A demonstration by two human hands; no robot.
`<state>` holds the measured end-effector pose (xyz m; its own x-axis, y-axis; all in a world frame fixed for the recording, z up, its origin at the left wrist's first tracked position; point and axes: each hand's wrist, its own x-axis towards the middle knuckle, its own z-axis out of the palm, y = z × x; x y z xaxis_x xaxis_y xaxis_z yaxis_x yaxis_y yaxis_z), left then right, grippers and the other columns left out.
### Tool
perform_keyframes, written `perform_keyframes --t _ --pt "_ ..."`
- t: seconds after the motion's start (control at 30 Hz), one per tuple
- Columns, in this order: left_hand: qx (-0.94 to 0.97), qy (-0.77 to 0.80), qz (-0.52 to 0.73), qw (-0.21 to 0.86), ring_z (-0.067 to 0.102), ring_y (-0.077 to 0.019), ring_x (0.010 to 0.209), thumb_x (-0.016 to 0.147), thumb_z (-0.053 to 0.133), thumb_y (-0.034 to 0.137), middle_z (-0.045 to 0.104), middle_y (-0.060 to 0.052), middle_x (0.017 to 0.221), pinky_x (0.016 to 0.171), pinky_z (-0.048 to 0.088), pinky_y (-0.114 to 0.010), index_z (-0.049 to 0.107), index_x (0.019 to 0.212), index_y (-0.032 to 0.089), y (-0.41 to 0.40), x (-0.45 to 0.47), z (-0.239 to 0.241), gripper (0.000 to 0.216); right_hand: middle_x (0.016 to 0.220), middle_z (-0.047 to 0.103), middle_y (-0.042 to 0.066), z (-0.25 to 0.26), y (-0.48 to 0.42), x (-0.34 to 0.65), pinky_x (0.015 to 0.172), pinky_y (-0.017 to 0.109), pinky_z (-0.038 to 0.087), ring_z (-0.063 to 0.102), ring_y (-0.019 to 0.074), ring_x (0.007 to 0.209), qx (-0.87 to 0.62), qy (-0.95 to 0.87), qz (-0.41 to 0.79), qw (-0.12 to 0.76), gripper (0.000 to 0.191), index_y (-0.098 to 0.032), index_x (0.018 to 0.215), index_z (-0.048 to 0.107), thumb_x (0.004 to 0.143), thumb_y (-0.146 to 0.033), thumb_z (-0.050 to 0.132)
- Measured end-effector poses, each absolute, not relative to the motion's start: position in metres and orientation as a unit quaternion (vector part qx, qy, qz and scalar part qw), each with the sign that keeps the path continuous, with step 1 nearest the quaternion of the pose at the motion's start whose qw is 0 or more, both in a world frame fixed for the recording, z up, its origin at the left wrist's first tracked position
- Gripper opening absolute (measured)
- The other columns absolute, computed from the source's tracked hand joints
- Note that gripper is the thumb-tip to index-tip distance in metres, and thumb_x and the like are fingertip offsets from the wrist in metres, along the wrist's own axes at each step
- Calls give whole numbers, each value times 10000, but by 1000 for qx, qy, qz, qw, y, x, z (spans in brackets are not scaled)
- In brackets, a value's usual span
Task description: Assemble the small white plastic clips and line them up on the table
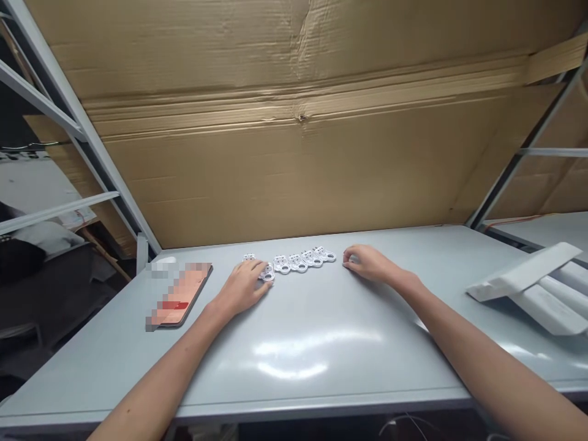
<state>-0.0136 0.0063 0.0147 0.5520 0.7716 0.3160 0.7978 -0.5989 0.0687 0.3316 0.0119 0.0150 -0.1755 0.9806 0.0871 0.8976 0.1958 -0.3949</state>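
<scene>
A row of several small white plastic parts (297,263), each with a ring at one end and small holes at the other, lies toward the back of the table. At the row's left end my left hand (245,286) rests with fingers and thumb apart. Between its index finger and thumb shows one more white part (267,274), partly covered by the fingers. Another white piece peeks out behind that hand. My right hand (365,262) sits just past the row's right end, fingers curled in toward the thumb. Whatever its fingertips hold, if anything, is hidden.
A phone-like object with an orange-pink screen (186,297), partly pixelated, lies left of my left hand, with a small white item (164,263) behind it. White angled pieces (535,285) are at the right. Cardboard (298,177) walls the back, between metal frame posts (98,147).
</scene>
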Motion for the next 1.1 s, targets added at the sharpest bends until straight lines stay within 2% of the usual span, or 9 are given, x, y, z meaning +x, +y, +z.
perform_keyframes --t 0.13,0.3,0.4,0.47,0.57,0.7,0.8,0.97,1.1 --pt "-876 -456 -155 33 563 -301 1176 937 501 336 625 -121 1248 1020 430 -458 587 1232 179 7 -14 15 345 1027 696 74 10 15 332 723 290 445 625 228 922 -614 -746 122 229 121 -214 858 657 821 -223 543" --pt "-879 -452 -151 13 584 -311 1106 924 516 382 628 -126 1171 951 467 -447 601 1213 186 1 -13 23 360 921 715 54 20 12 321 603 286 454 623 173 671 -584 -689 234 360 156 -206 840 632 863 -344 562" --pt "-893 -425 -146 -4 597 -290 1043 917 536 402 644 -94 1096 914 479 -420 611 1205 211 -6 -12 29 354 936 722 69 28 8 309 574 254 473 668 185 768 -551 -614 345 448 179 -203 924 655 851 -365 627" --pt "-904 -403 -139 -14 596 -277 1035 918 549 412 646 -84 1106 905 477 -402 611 1212 219 -11 -11 32 357 935 726 67 30 5 302 631 246 516 685 188 856 -530 -558 422 479 235 -208 1044 662 846 -335 664" --pt "-916 -377 -136 -20 584 -276 1075 908 588 411 635 -95 1175 916 472 -394 605 1238 213 -18 -5 32 385 984 728 68 26 2 292 805 253 562 691 170 931 -476 -492 538 492 265 -200 1109 672 852 -263 681" --pt "-920 -361 -155 -19 574 -279 1119 879 651 360 631 -103 1205 958 464 -405 598 1256 204 -22 8 22 412 1086 726 72 21 0 282 897 234 567 684 173 1009 -452 -416 622 485 180 -189 993 714 814 -169 707" --pt "-917 -354 -183 -9 566 -284 1155 868 671 353 622 -116 1228 990 461 -417 590 1266 198 -20 18 13 435 1088 728 83 24 -1 276 933 244 566 675 181 1051 -456 -362 649 490 130 -172 943 713 816 -149 694" --pt "-906 -374 -201 3 483 -326 1281 855 685 407 545 -165 1349 1060 423 -476 561 1299 171 -16 23 7 518 1155 703 122 26 -2 275 995 276 539 662 190 1104 -443 -348 669 485 117 -158 926 693 894 -161 580" --pt "-907 -376 -191 -5 401 -372 1358 848 669 498 478 -182 1433 1083 392 -544 575 1294 182 -14 15 10 555 1195 691 108 20 0 278 1011 330 533 647 214 1136 -431 -388 661 476 108 -193 951 695 895 -259 630"
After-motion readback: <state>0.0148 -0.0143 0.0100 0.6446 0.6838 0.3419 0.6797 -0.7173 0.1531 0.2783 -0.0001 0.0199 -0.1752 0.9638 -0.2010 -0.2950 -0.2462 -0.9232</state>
